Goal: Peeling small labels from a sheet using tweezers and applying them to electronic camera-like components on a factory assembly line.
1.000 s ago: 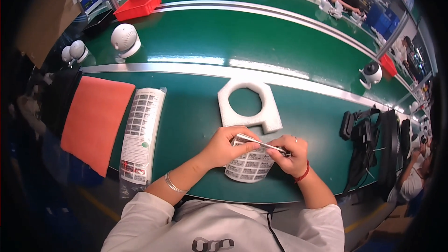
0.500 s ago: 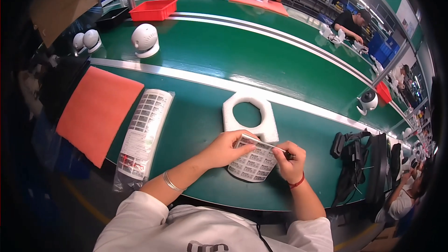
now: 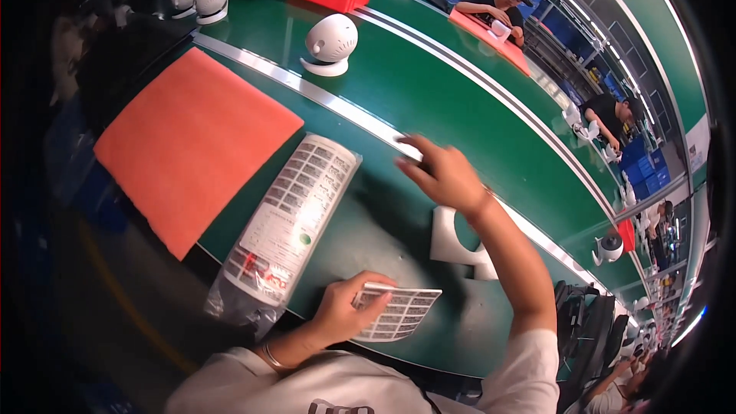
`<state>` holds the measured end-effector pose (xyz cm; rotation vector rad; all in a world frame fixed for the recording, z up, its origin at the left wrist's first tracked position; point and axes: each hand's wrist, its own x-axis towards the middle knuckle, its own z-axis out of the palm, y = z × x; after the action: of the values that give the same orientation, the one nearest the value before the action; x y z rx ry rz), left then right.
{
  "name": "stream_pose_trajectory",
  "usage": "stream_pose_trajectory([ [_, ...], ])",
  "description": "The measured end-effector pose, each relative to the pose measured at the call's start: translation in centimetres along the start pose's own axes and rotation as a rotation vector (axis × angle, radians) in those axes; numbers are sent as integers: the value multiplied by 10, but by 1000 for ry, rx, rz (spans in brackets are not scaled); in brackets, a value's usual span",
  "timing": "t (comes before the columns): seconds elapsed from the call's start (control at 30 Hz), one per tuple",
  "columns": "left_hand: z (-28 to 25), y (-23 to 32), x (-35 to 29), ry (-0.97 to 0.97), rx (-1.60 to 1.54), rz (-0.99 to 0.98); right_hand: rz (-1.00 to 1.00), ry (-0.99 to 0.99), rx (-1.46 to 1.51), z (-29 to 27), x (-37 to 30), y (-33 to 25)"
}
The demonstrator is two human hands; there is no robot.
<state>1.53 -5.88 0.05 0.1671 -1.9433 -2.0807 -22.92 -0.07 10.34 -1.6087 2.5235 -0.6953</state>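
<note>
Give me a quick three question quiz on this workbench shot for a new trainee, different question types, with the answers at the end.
1. True or false: the left hand holds the label sheet.
2. Multiple choice: the right hand is
A. pinching the label sheet
B. stretched out over the green belt, empty
C. resting on the orange mat
3. Fill in: the bagged roll of labels lies between the orange mat and the white ____ block.

Key: 1 true; 2 B; 3 foam.
</note>
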Motion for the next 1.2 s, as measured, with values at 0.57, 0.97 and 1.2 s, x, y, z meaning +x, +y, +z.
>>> stream_pose_trajectory([
  [0.57,-16,4,2,-214,23,-26,140,38,-601,107,238,71],
  [0.97,0,0,0,-64,85,29,229,-21,66,-76,-55,36],
  [1.2,28,-2,-1,-103,-3,-25,181,-84,-53,-101,-166,26],
])
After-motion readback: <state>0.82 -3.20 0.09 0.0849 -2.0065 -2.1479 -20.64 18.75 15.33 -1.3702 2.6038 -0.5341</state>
